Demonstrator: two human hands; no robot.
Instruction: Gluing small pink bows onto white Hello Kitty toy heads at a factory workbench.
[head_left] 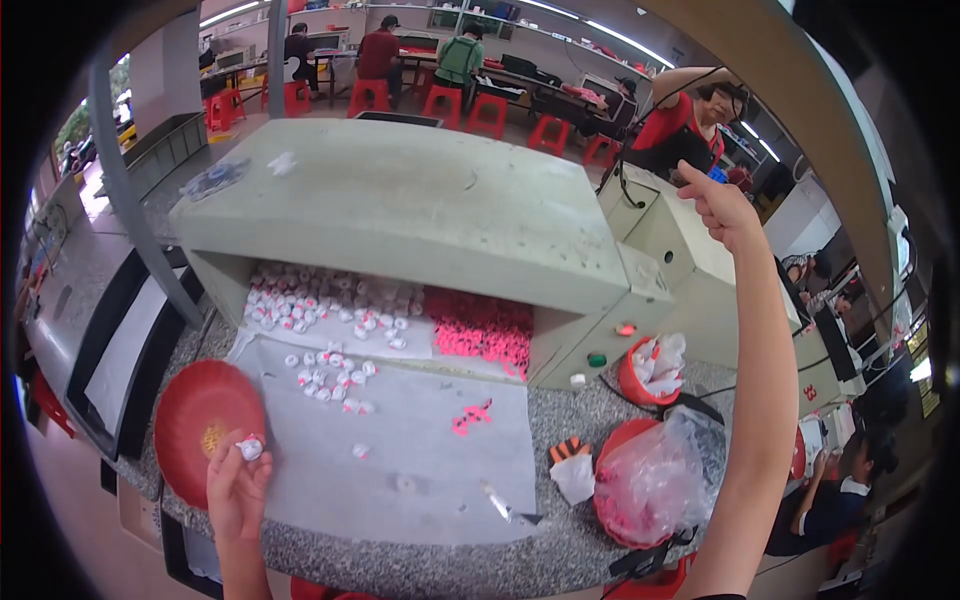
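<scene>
My left hand [236, 490] is closed in a pinch on a small white piece with pink marks [250, 447]. It is over the edge of a red fluted bowl [180, 410], where small yellow bits [212, 437] lie. Stretched out and raised at the right, my right hand [722, 208] holds nothing; its index finger extends and the others are partly curled. On the white sheet [420, 490] lie several similar white pieces [335, 375], a few small pink pieces [472, 415] and a slim pointed tool [497, 502].
A pale green metal hood [400, 210] shelters more white pieces [330, 300] and pink pieces [485, 335]. Right of the sheet stand an orange cup [640, 388] with crumpled white material and a plastic bag [655, 475] over a red bowl. A person in red [690, 130] is beyond my right hand.
</scene>
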